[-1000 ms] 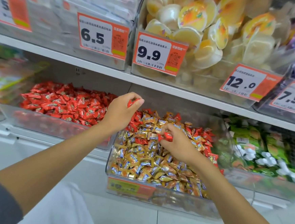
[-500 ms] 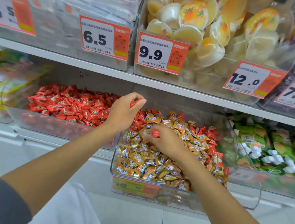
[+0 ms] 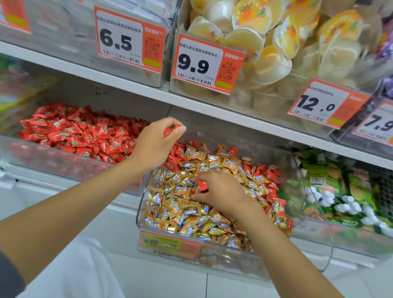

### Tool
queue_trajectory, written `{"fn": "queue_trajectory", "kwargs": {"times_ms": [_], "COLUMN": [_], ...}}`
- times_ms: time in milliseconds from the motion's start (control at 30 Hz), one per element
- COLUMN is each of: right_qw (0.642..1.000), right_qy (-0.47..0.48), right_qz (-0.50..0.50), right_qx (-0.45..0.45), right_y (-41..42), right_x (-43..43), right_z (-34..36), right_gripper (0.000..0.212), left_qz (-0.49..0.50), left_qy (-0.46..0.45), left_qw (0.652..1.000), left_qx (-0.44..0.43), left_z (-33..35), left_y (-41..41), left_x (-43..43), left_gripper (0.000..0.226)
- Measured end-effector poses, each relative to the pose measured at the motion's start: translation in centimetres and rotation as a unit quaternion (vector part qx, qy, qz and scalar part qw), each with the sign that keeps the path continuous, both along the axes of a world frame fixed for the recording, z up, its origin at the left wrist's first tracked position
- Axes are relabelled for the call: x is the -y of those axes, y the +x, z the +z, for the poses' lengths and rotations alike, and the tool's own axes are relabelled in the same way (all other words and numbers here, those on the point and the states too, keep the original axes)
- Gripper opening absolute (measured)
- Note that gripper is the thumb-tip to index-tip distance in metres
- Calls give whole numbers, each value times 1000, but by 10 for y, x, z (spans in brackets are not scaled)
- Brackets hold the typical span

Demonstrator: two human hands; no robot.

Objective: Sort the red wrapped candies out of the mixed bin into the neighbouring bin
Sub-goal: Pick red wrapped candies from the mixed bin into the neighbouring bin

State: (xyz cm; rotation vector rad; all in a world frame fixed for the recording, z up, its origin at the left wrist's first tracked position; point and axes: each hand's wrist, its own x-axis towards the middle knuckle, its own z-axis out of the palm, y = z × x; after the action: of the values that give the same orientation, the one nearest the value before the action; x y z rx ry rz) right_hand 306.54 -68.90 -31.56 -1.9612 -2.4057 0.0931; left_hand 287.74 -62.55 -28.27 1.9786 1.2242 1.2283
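The clear mixed bin holds gold wrapped candies with red wrapped candies scattered along its back and right side. To its left stands the neighbouring bin, heaped with red candies. My left hand hovers over the gap between the two bins and grips red candies in its curled fingers. My right hand is down in the mixed bin and pinches one red candy between thumb and fingers.
A shelf edge runs just above the bins, carrying clear boxes of jelly cups with orange price tags. A bin of green packets sits right of the mixed bin. White floor lies below.
My right hand has moved left and down across the mixed bin with the red candy pinched in it. My left hand has stayed above the bins' shared edge, still holding red candies.
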Motion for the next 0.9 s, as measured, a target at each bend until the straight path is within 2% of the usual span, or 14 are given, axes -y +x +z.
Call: {"fn": "queue_trajectory", "kwargs": {"times_ms": [67,167,200,333,433,533,600,767,900], "right_qw": [999,963,950,940,930,901,868,807,776], "right_qy": [-6,-27,-14,26,52,94,106,122,147], "right_qz": [-16,-69,-78,-115,-145,-182,-230,-299,-308], "right_qx": [-43,-261,-302,-319,-332,-383,-427,-494,-530], "right_y": [8,31,40,85,109,129,142,162,174], "right_x": [0,14,21,47,67,82,90,113,127], "right_z": [5,17,23,49,65,76,78,69,58], "right_gripper": [28,14,11,17,30,57,64,52,47], "left_qz": [-2,-5,-6,-37,-97,-175,-220,-337,-374], "left_qy": [0,3,5,1,-23,-62,-62,-84,-66], "left_qw": [1000,1000,1000,994,984,973,965,925,872], "left_qx": [-4,-19,-28,-107,-148,-141,-132,-153,-310], "left_z": [1,2,3,7,15,21,22,11,-11], "left_y": [-1,0,0,5,20,52,81,165,220], "left_x": [1,2,2,-2,1,16,26,59,78], "left_gripper": [21,21,20,14,17,18,11,16,41]}}
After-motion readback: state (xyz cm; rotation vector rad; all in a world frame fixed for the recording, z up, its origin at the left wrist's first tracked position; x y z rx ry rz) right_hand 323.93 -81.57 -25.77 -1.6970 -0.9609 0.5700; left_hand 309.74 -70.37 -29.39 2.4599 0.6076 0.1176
